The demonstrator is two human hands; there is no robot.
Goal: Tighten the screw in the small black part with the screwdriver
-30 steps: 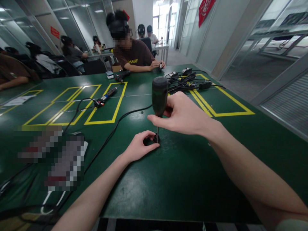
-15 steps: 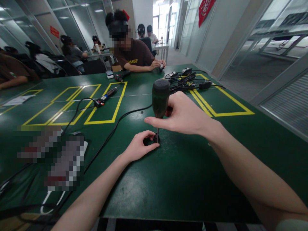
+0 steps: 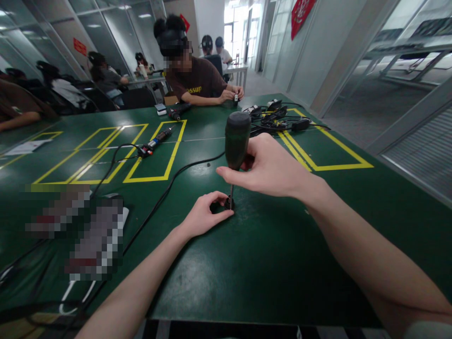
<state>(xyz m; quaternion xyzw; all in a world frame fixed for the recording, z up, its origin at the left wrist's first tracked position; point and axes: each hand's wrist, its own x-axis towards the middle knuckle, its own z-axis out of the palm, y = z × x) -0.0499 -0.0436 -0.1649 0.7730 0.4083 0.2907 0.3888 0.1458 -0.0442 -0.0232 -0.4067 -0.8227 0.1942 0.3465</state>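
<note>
My right hand (image 3: 263, 165) is closed round the lower handle of a black screwdriver (image 3: 238, 141), thumb stretched to the left. The screwdriver stands nearly upright, its top leaning slightly right. Its thin shaft runs down into a small round black part (image 3: 229, 202) on the green table (image 3: 268, 268). My left hand (image 3: 206, 212) pinches that part from the left, thumb in front and fingers behind. What the tip touches inside the part is too small to make out.
A slim electric screwdriver (image 3: 157, 141) with a cable lies left of centre. Tangled black cables (image 3: 275, 115) lie at the back right. Blurred-out devices (image 3: 99, 235) sit at the front left. Across the table a person (image 3: 197, 77) handles a small object.
The screwdriver handle and my right hand have shifted slightly up and right, with the thumb moving right. My left hand and the black part have stayed put.
</note>
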